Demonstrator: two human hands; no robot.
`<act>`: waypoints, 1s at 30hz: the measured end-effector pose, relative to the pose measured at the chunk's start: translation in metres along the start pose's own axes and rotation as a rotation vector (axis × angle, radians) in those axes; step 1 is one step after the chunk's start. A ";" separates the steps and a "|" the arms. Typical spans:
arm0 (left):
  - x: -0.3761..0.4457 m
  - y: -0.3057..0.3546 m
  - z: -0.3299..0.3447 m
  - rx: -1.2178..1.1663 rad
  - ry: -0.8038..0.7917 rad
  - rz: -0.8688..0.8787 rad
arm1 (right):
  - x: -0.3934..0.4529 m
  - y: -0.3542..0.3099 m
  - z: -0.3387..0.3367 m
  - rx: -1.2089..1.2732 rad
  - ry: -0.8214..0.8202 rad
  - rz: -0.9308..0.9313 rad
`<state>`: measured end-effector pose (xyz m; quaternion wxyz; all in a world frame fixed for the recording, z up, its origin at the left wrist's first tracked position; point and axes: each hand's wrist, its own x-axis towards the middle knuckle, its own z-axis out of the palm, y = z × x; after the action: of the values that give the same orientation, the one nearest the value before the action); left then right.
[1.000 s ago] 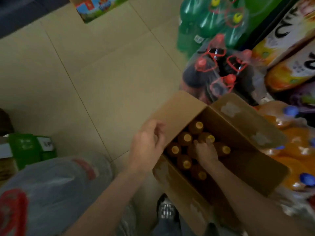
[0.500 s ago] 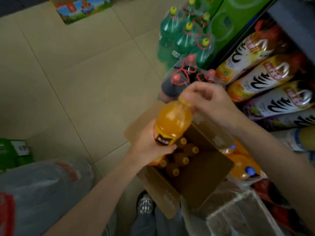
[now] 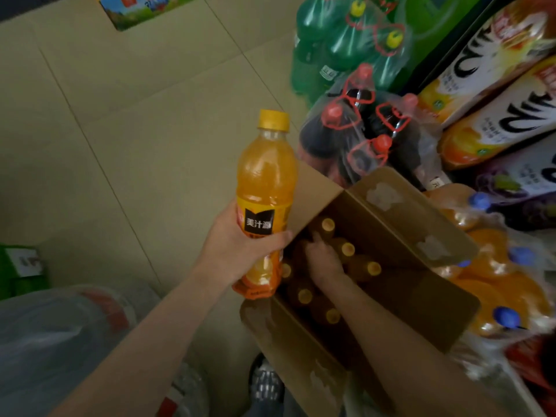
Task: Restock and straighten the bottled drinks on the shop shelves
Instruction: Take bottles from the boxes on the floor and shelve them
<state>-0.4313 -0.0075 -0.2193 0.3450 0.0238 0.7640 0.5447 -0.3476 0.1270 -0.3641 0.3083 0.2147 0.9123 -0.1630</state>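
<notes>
One orange juice bottle (image 3: pixel 264 188) stands upright, gripped by the left hand (image 3: pixel 237 251) beside the cardboard box (image 3: pixel 388 299); the right hand (image 3: pixel 323 260) reaches inside among bottles, its grasp unclear.

A shop aisle: shrink-wrapped soda packs (image 3: pixel 358 124) stand on the tiled floor (image 3: pixel 135 130) beside stocked juice cartons (image 3: pixel 493 85).

Right hand's fingertips (image 3: pixel 314 237) buried among carton (image 3: pixel 388 233) bottles; grip can't be told.
</notes>
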 end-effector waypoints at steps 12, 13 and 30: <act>-0.116 0.273 0.028 -0.069 -0.210 0.131 | -0.297 0.028 -0.397 0.177 0.296 -0.077; -0.130 0.312 0.030 -0.071 -0.241 0.176 | -0.339 0.028 -0.438 0.186 0.340 -0.077; -0.330 0.689 0.203 0.403 -0.557 1.126 | -0.743 0.166 -0.665 0.071 1.572 0.383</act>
<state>-0.3015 0.3016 0.4966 0.1810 0.6238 0.6042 0.4615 -0.0599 0.3384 0.5823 -0.4074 0.4285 0.8040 0.0623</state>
